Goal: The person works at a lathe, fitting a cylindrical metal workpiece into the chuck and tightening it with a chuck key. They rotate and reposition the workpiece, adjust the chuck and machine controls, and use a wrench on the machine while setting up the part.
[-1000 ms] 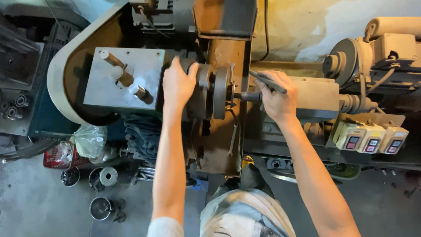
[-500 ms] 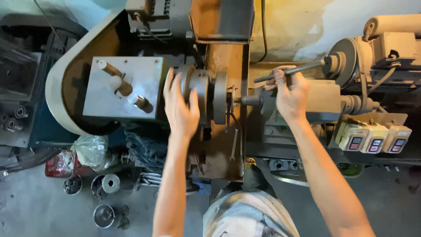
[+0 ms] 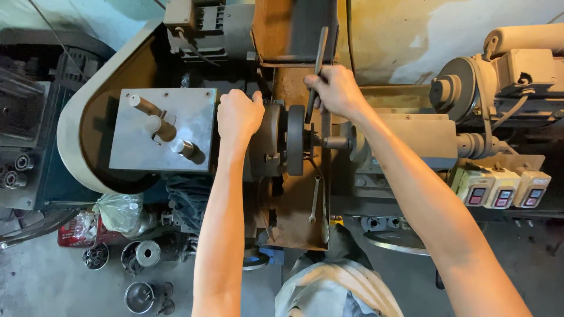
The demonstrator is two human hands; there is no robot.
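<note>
- I see the left hand (image 3: 238, 114) clenched on the rim of the round grey chuck (image 3: 276, 140), gripping its left edge.
- Right hand (image 3: 335, 91) closed around a long dark lever (image 3: 317, 64), just right of the chuck, handle pointing up.
- Grey plate with pegs (image 3: 161, 129) sits left of the chuck.
- Three switch boxes (image 3: 499, 191) lie well right of the chuck.

The only camera sat on the person's head and looked steeply down, from close by, at both forearms, the lathe (image 3: 376, 141) and the floor (image 3: 53, 282) below.
</note>
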